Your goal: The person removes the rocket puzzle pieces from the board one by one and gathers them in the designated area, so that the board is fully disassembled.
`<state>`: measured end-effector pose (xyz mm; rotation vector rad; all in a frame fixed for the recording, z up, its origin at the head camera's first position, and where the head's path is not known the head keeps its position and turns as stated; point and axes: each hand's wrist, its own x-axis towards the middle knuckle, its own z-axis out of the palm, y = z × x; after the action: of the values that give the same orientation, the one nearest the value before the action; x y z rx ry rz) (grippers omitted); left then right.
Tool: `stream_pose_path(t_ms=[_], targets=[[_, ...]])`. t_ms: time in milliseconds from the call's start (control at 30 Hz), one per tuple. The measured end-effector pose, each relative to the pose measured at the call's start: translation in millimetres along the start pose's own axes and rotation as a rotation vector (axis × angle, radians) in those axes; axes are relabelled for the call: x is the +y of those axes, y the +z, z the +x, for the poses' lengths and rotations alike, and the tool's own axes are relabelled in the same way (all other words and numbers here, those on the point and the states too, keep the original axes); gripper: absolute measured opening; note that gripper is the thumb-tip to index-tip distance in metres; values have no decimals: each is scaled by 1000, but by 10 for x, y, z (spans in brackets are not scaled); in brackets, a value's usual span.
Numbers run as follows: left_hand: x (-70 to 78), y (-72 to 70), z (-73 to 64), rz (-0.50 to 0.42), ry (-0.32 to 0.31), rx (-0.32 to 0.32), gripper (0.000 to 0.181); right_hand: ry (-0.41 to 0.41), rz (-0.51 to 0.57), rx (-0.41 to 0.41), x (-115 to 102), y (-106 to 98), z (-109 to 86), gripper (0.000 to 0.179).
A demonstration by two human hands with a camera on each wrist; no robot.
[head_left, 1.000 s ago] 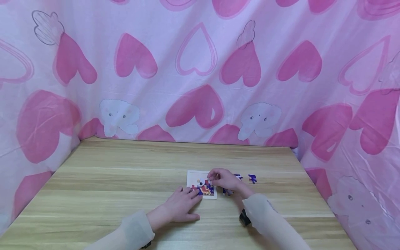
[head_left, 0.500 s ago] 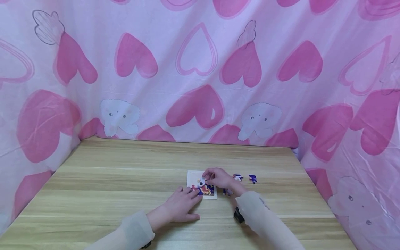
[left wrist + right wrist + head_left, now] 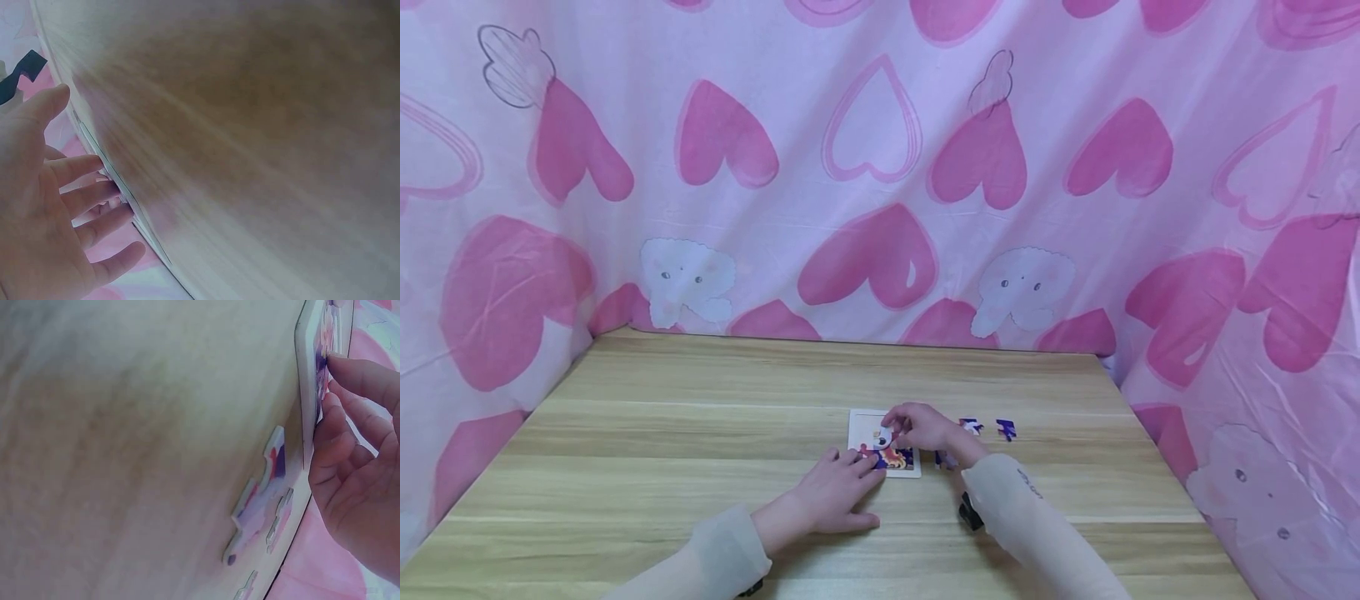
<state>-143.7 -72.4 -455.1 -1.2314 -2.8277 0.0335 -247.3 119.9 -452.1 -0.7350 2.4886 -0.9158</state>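
Observation:
A square jigsaw puzzle tray (image 3: 859, 422) with a pale border lies on the table, its lower part filled with purple, red and yellow pieces. My left hand (image 3: 837, 495) rests flat with its fingertips on the tray's lower left; in the left wrist view the fingers (image 3: 94, 197) are spread. Over the tray's upper right, my right hand (image 3: 925, 427) pinches a small whitish puzzle piece (image 3: 886, 435), mostly hidden by the fingers. The right wrist view has the thumb (image 3: 362, 375) touching the picture on the tray, with the other fingers curled near its edge.
Loose puzzle pieces lie right of the tray: a purple one (image 3: 1006, 429), a purple-and-white one (image 3: 972, 426) and one partly behind the right wrist (image 3: 946, 460). A pink heart-printed curtain (image 3: 865, 167) surrounds the wooden table (image 3: 700, 400).
My right hand has shifted left over the tray, from its right side toward the upper middle, then moved only slightly. The left hand stays put.

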Motion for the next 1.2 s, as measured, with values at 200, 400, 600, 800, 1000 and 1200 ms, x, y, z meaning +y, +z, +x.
stream_pose_path(t_ms=[200,400,600,800,1000,1200], targets=[[0,-2,5,-3,-3,-8,66,0,-20,-35,-27,-14,24,31],[-7,8,-1,-3,2,3,66,48,-28,-72,-56,-32,73,30],[-10,17,-4,-1,6,13,66,73,-11,-83,-67,-38,89,30],[-12,16,-1,-7,5,16,66,46,12,-73,-51,-28,89,32],[-12,24,-7,-9,10,26,66,34,61,-62,-26,-17,87,34],[-16,35,-7,-4,12,31,66,-9,78,-33,-12,-17,70,29]])
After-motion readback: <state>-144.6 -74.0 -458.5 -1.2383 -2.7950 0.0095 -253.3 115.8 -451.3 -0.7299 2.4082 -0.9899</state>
